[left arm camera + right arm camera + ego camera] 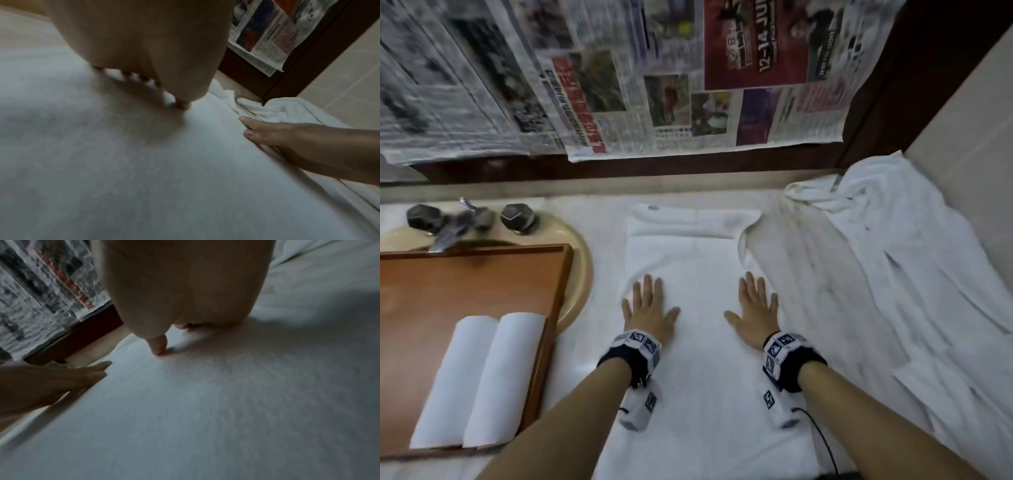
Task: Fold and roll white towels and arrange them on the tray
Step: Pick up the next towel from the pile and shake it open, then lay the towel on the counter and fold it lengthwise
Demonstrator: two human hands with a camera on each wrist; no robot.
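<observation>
A white towel lies flat and lengthwise on the counter in front of me, its far end folded over into a band. My left hand lies flat on its left side, fingers straight and spread. My right hand lies flat on its right side in the same way. The wrist views show each palm pressed down on the white cloth. On the left a wooden tray holds two rolled white towels side by side.
A loose heap of white towels covers the counter to the right, against a tiled wall. Behind the tray are a beige basin rim and a tap with two dark knobs. Newspaper sheets hang at the back.
</observation>
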